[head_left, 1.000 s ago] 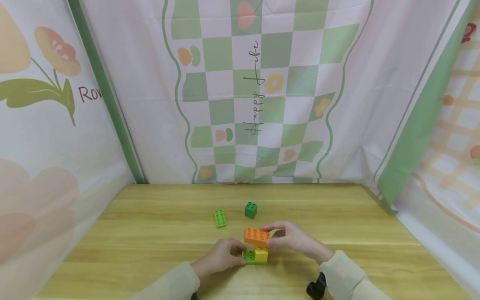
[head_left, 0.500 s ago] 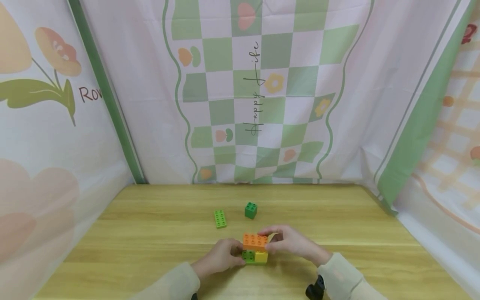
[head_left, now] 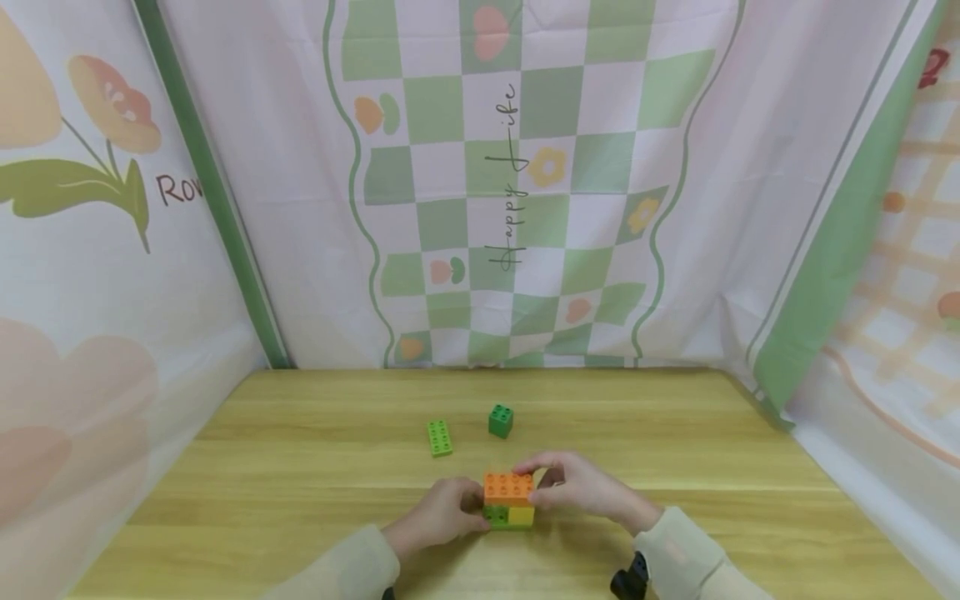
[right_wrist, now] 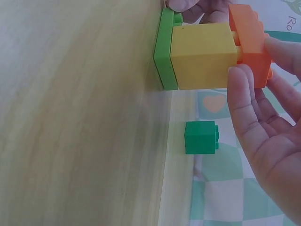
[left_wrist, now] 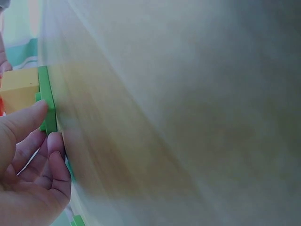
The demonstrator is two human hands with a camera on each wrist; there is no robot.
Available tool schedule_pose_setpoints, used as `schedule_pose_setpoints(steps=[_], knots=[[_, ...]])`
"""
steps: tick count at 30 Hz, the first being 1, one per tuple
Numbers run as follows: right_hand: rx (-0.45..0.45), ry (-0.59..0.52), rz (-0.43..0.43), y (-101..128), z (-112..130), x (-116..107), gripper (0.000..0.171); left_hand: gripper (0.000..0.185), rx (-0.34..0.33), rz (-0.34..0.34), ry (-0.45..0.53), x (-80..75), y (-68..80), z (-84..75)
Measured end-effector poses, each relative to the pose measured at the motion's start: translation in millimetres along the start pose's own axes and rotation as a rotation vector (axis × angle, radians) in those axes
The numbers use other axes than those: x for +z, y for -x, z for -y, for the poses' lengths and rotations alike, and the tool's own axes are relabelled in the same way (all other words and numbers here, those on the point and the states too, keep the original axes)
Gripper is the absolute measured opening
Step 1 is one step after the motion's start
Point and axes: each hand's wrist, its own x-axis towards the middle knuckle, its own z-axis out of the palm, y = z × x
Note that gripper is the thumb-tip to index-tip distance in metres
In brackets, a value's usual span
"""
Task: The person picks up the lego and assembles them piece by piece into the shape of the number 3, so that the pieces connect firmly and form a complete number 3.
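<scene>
Head view: a small stack of plastic building bricks stands on the pale wooden table (head_left: 300, 467), near its front edge and between the person's two hands. The stack consists of a flat light-green base plate (right_wrist: 165, 52) lying on the wood, a yellow cubic brick (right_wrist: 203, 56) seated on it, and an orange studded brick (head_left: 508, 487) on top.

The right hand (head_left: 577, 487) pinches the orange studded brick between thumb and fingers; in the right wrist view the fingertips (right_wrist: 244, 84) curl over the brick's edge, and the brick sits against the top of the yellow cubic brick.

The left hand (head_left: 442, 512) holds the lower part of the stack from the other side. In the left wrist view the thumb and curled fingers (left_wrist: 56, 146) meet the edge of the flat light-green base plate, though this view is blurred and the exact grip is uncertain.

Farther back on the table, well apart from the hands, lie a light-green flat rectangular brick (head_left: 439, 437) and a dark-green cubic brick (head_left: 500, 421), near each other but not touching. A patterned cloth backdrop (head_left: 525, 183) encloses the table.
</scene>
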Motion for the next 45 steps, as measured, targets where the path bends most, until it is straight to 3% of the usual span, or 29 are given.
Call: schedule_pose_setpoints(steps=[23,45], knots=[[-0.059,0.149,-0.009,-3.4,-3.7,2.5,0.033,0.028,-0.010,-0.003,-0.002,0.8,1.3,1.0],[-0.055,0.103,-0.011,-2.2,-4.7,5.0,0.030,0.028,-0.031,0.007,0.010,1.5,0.3,0.3]])
